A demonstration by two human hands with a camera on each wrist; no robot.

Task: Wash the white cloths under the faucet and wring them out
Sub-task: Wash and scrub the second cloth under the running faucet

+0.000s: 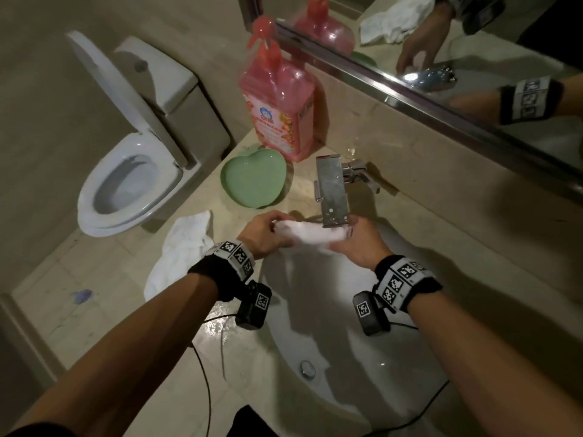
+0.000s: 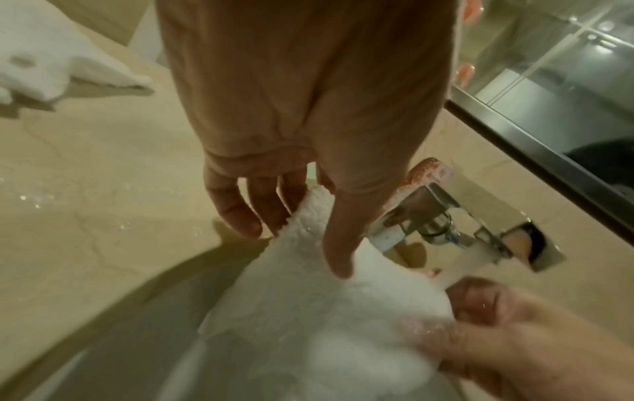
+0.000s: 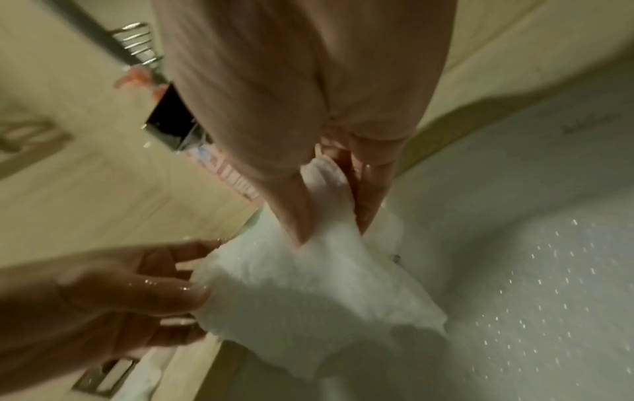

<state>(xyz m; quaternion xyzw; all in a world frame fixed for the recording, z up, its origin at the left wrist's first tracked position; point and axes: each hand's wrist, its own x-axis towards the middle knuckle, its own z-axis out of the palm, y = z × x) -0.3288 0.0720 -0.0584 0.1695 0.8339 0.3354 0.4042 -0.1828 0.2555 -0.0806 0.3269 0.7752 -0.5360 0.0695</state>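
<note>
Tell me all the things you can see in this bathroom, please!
White cloth: one, white, held over the sink under the faucet.
Second white cloth: one, white, crumpled on the counter's left edge.
Faucet: one, shiny silver, on the counter behind the sink.
Sink: one, white, set in the counter, wet.
Soap bottle: one, pink with a pump, at the counter's back.
Apple-shaped dish: one, green, in front of the bottle.
Toilet: one, white, lid up, left of the counter.
Mirror: one, on the wall above the counter.
Counter: one, beige stone.
Left hand: one, grips the cloth's left end.
Right hand: one, grips the cloth's right end.
</note>
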